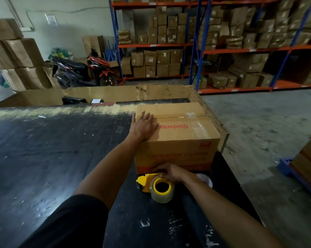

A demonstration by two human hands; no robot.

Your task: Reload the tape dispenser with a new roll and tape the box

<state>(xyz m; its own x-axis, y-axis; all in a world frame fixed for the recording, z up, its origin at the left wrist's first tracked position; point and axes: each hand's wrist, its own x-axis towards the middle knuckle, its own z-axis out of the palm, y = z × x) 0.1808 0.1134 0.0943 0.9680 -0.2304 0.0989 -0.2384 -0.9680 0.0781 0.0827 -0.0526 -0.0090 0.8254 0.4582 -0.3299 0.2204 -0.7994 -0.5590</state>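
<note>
A brown cardboard box (pixel 179 140) with red lettering stands on the black table (pixel 52 149), its top flaps closed. My left hand (pixel 144 127) lies flat on the box's top left corner, fingers spread. In front of the box, a yellow tape dispenser (pixel 144 181) lies on the table with a clear tape roll (pixel 162 192) mounted on its yellow hub. My right hand (pixel 169 172) grips the top of the dispenser, fingers curled over it. A second clear roll (pixel 205 179) peeks out behind my right wrist.
A large open cardboard bin (pixel 115 94) sits behind the table. Blue and orange shelving (pixel 201 43) full of cartons lines the back. A motor scooter (pixel 83 70) is parked at the left, beside stacked cartons (pixel 20 54). A blue pallet (pixel 287 165) with boxes stands at the right.
</note>
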